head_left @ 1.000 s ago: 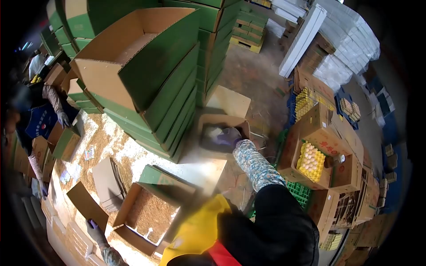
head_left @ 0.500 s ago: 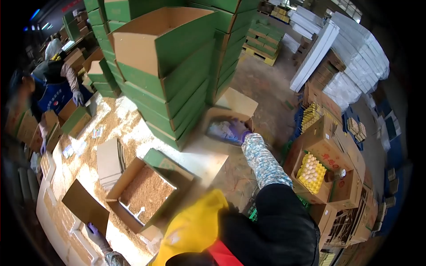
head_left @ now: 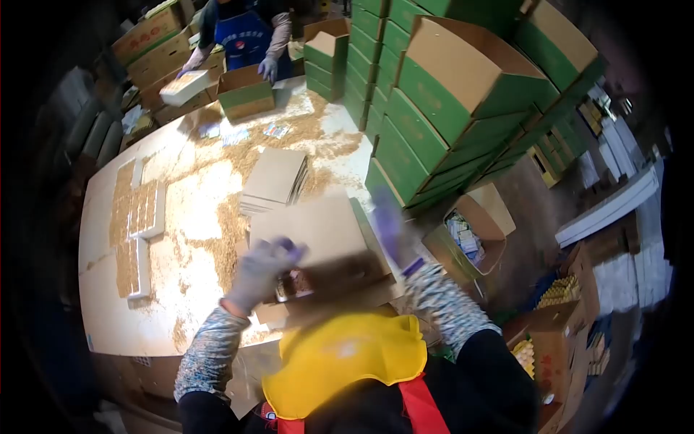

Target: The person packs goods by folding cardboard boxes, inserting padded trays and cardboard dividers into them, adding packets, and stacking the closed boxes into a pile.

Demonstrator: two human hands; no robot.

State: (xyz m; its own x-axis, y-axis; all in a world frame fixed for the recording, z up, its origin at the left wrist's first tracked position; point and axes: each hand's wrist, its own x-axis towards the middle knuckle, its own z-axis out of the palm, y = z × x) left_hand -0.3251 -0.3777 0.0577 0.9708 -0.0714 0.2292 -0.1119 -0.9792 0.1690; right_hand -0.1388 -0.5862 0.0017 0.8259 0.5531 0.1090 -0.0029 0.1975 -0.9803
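My left hand point(head_left: 264, 269), in a grey and purple glove, is closed at the near left edge of a brown cardboard sheet point(head_left: 311, 224). The sheet lies over the open top of a green and brown carton point(head_left: 365, 220), covering most of its inside. To the right of that carton, my right hand point(head_left: 392, 230) is smeared by motion; whether it holds anything does not show. Beyond it on the right stands an open carton point(head_left: 442, 249) with colourful packets point(head_left: 465, 237) inside.
Tall stacks of green cartons point(head_left: 441, 134) rise at the back right. Flat cardboard sheets point(head_left: 273, 179) are piled behind my carton. White trays point(head_left: 148, 210) filled with brown husk-like material lie on the table point(head_left: 101, 253). Across it, a co-worker point(head_left: 246, 32) holds a white tray point(head_left: 185, 87) beside a carton.
My view has swung right. The cardboard sheet has moved from the table onto the carton with my left hand. My right hand has left the packet carton and come back beside my carton.
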